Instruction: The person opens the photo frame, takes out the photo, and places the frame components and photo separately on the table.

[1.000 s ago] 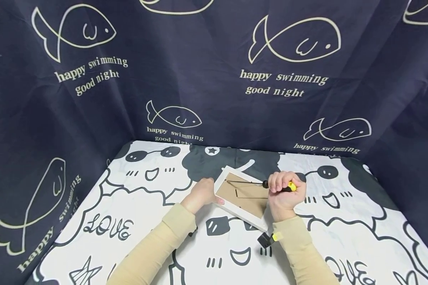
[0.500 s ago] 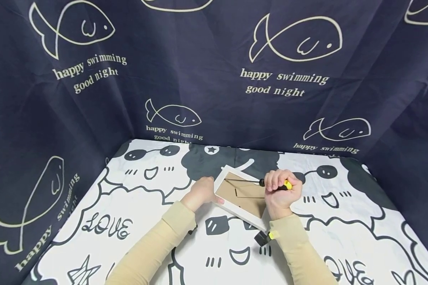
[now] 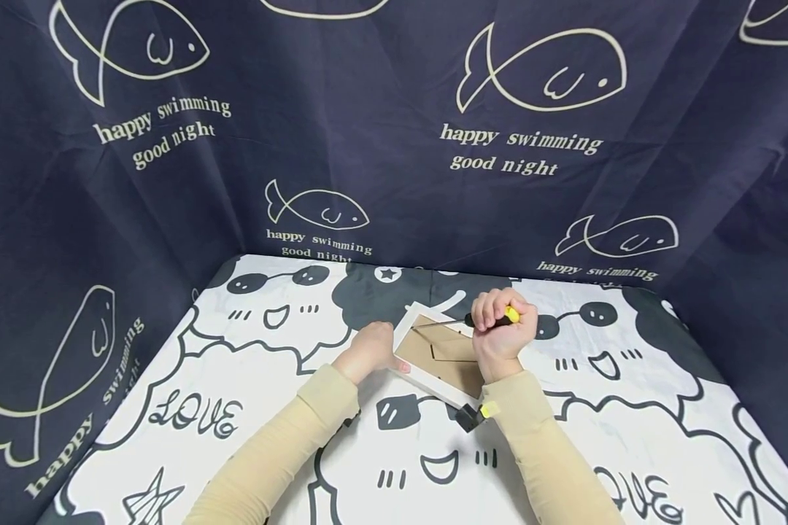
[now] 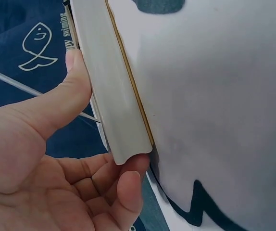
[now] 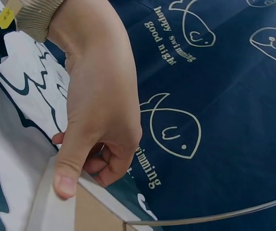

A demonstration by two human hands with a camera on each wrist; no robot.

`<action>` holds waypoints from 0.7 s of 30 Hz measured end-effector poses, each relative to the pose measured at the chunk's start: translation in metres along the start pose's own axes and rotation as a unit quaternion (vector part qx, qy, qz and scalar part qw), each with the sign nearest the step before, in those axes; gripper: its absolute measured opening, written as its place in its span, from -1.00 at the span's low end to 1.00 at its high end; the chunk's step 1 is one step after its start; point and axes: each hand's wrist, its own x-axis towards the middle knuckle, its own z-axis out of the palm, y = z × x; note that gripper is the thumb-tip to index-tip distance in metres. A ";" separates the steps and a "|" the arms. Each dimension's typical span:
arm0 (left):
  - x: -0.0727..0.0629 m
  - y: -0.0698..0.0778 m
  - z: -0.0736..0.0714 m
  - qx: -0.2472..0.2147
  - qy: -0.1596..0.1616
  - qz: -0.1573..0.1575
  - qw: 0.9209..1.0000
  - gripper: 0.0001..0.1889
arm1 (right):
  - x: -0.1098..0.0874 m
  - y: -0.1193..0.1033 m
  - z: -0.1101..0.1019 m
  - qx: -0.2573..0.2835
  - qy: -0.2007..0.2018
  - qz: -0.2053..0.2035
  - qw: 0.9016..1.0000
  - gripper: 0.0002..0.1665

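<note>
A white picture frame (image 3: 433, 388) lies back up at mid-table, its brown backing board (image 3: 423, 351) showing. My left hand (image 3: 369, 353) grips its left end. In the left wrist view, the thumb lies along the side of the frame (image 4: 111, 86) and the fingers curl under its corner. My right hand (image 3: 504, 332) is wrapped round the black and yellow handle of a screwdriver (image 3: 470, 319). The thin shaft slants down leftward across the board. In the right wrist view, the screwdriver's tip (image 5: 125, 223) is at the board's edge near the rim, with my left hand (image 5: 102, 96) beside it.
A black wrist camera (image 3: 468, 418) with a yellow tag hangs from the right cuff, overlapping the frame's near corner. The table has a black-and-white cartoon cloth (image 3: 223, 386). A dark blue fish-print curtain (image 3: 400, 131) stands behind and at both sides.
My right hand has shifted left and upward with the screwdriver, raising the handle. The tip stays by the frame's left edge. My left hand and the frame keep nearly the same place.
</note>
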 end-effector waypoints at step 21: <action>-0.003 0.002 -0.001 0.012 0.009 0.011 1.000 -0.18 | 0.027 0.044 0.052 -0.217 -0.023 0.073 0.973 -0.56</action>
